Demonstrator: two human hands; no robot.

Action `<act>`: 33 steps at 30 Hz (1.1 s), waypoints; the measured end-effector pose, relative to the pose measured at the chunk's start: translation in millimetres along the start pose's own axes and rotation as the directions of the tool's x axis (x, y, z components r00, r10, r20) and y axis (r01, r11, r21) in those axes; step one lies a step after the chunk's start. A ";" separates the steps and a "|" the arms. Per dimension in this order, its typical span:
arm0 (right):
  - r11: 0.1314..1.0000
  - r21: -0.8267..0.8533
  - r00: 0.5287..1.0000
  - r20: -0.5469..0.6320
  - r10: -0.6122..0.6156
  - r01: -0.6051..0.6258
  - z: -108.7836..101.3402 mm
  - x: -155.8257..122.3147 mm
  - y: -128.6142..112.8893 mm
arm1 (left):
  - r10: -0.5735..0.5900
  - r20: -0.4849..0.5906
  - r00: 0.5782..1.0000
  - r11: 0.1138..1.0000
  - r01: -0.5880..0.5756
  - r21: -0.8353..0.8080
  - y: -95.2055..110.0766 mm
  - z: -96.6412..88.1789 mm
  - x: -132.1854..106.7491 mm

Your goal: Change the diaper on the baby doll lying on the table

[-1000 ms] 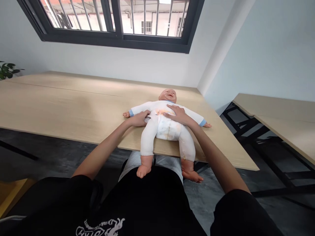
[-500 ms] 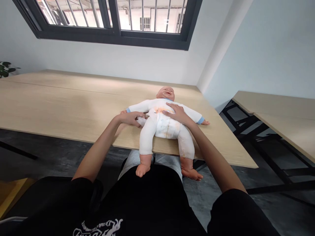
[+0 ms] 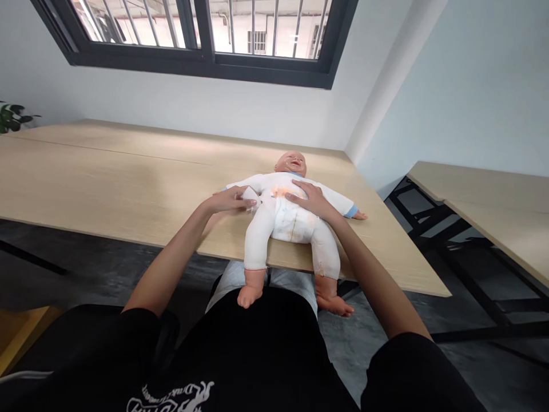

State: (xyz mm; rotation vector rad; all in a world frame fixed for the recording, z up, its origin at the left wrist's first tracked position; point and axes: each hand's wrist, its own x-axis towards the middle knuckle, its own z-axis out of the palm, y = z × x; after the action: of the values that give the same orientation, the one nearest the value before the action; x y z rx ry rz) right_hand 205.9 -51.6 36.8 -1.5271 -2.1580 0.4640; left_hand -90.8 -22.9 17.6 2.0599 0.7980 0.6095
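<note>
A baby doll [image 3: 286,217] in a white, orange-stained suit with blue cuffs lies on its back on the wooden table [image 3: 128,177], legs hanging over the near edge. My right hand [image 3: 309,198] rests flat on the doll's chest, fingers spread. My left hand [image 3: 229,200] is at the doll's left side, fingers pinched on a small white flap [image 3: 250,197] that looks like a diaper tab or cloth corner. The doll's near arm is partly hidden behind my left hand.
A second wooden desk [image 3: 484,200] with black metal legs stands to the right across a gap of dark floor. A barred window [image 3: 201,34] runs along the back wall. Plant leaves [image 3: 11,117] show at the far left edge.
My left hand has drawn away from the doll's waist to the left and lifted a little, pulling the white flap out with it. My right hand stays on the chest.
</note>
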 end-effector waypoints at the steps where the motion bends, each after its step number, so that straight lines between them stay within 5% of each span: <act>1: 1.000 0.001 1.000 -0.001 0.002 -0.002 -0.1 -0.2 -0.2 | 0.011 0.008 1.000 1.000 -0.011 -0.019 1.1 0.9 0.6; 14: 1.000 -0.005 1.000 -0.011 -0.012 0.012 -0.9 -1.9 -3.1 | -0.117 0.150 0.982 0.950 0.155 -0.271 12.7 1.8 -2.5; 20: 1.000 0.023 1.000 -0.016 0.002 -0.001 -2.8 -5.1 -5.9 | -0.156 -0.021 0.988 0.954 0.145 -0.261 5.4 -10.5 -6.4; 25: 1.000 0.031 1.000 -0.016 0.000 0.000 -1.8 -4.6 -6.6 | -0.213 -0.215 0.953 0.946 0.146 -0.291 -5.5 -18.4 -9.3; 33: 0.999 0.034 1.000 -0.011 -0.011 0.012 1.8 1.5 4.4 | -0.186 -0.353 0.917 0.959 0.091 -0.270 -14.8 -18.2 -5.6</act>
State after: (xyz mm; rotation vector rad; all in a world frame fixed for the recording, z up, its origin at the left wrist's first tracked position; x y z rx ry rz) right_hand 208.0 -48.7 33.3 -1.4948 -2.1391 0.4853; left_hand -111.4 -10.7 14.5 1.6614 1.0211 0.9894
